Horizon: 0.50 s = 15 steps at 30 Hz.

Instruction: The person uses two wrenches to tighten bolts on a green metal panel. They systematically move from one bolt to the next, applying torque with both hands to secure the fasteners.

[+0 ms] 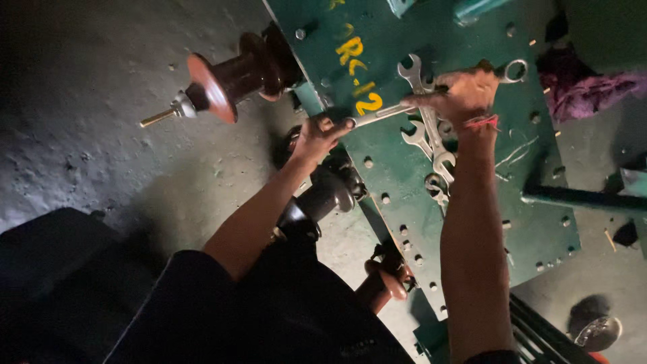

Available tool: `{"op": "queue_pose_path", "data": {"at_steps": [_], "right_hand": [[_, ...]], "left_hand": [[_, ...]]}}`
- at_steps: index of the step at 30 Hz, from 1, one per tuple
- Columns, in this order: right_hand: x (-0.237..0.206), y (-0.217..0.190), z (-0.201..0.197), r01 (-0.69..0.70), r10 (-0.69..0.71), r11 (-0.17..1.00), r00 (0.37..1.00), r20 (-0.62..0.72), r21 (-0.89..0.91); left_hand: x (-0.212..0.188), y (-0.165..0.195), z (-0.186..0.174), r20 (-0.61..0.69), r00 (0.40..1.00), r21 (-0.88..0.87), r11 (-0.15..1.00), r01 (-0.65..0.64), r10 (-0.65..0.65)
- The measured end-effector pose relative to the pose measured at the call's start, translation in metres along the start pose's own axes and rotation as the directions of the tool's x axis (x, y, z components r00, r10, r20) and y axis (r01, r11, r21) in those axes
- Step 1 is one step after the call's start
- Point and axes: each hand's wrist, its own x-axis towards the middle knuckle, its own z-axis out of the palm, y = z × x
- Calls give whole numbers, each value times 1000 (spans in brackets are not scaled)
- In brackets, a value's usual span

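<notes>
My left hand (318, 135) grips the near end of a long silver spanner (377, 114) at the edge of a green metal cover plate (532, 229). My right hand (461, 94) holds the same spanner's far end, over a loose pile of silver spanners (431, 145) lying on the plate. A red thread is tied round my right wrist. A ring spanner end (515, 69) sticks out beyond my right hand. The plate has bolts along its rim and yellow painted marks near its top.
A brown ribbed insulator (232, 77) with a brass stud juts left from the plate's edge. Two more dark insulators (323, 195) (384, 276) stand lower along that edge. A purple rag (586, 87) lies at right. The floor is grey concrete.
</notes>
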Motion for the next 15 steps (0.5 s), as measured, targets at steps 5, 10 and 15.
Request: {"op": "queue_pose_path", "data": {"at_steps": [5,10,15], "right_hand": [[-3,3,11,-42,41,997,999,17,59],[6,4,6,-106,96,993,984,149,59],[6,7,13,-308,253,941,916,312,143]], "left_hand": [[-8,19,12,-94,995,268,963,-8,34],[-6,12,11,-70,990,104,988,-117,124],[-1,2,6,-43,984,313,937,-154,176]]}}
